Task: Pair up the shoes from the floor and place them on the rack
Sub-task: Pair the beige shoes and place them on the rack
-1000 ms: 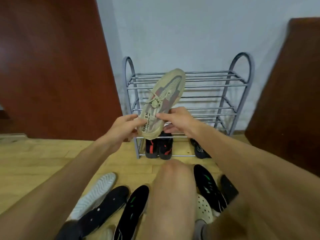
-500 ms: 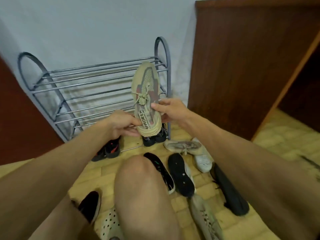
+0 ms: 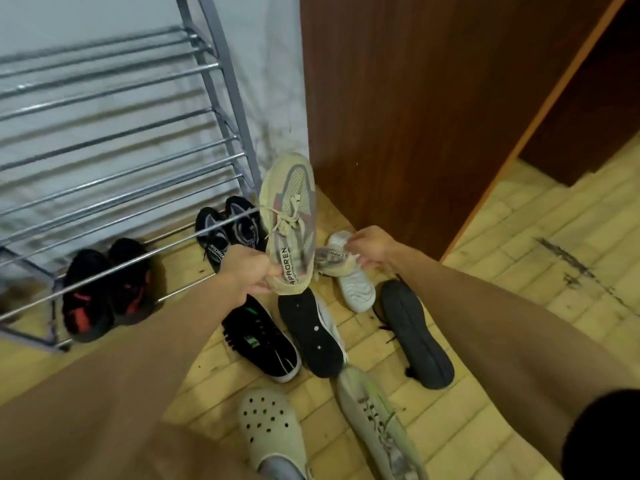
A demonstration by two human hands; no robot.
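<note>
Just below centre frame, my left hand (image 3: 247,271) holds a beige sneaker (image 3: 289,230) up off the floor (image 3: 519,271). Its fingers (image 3: 272,271) are wrapped round the heel, and the toe points to 12 o'clock. At 3 o'clock from that heel, my right hand (image 3: 375,249) is down on the matching sneaker (image 3: 330,263), which lies on its side on the floor. Those fingers (image 3: 349,240) and the thumb are curled on either side of its heel collar, pinching it.

The rack (image 3: 214,109) fills the frame from 9 to 11 o'clock. A black-and-red pair (image 3: 104,292) sits low in it at 8 o'clock, and a black-and-grey pair (image 3: 228,230) is just left of the lifted sneaker; I cannot tell whether they rest on the lowest rails or on the floor.

Loose on the floor below my hands are a white shoe (image 3: 353,289), a black shoe with green marks (image 3: 263,337), two shoes sole-up (image 3: 311,334) (image 3: 415,334), a pale clog (image 3: 273,431) at 6 o'clock and a grey-green sneaker (image 3: 377,427). A brown cabinet (image 3: 415,116) stands at 1 o'clock.
</note>
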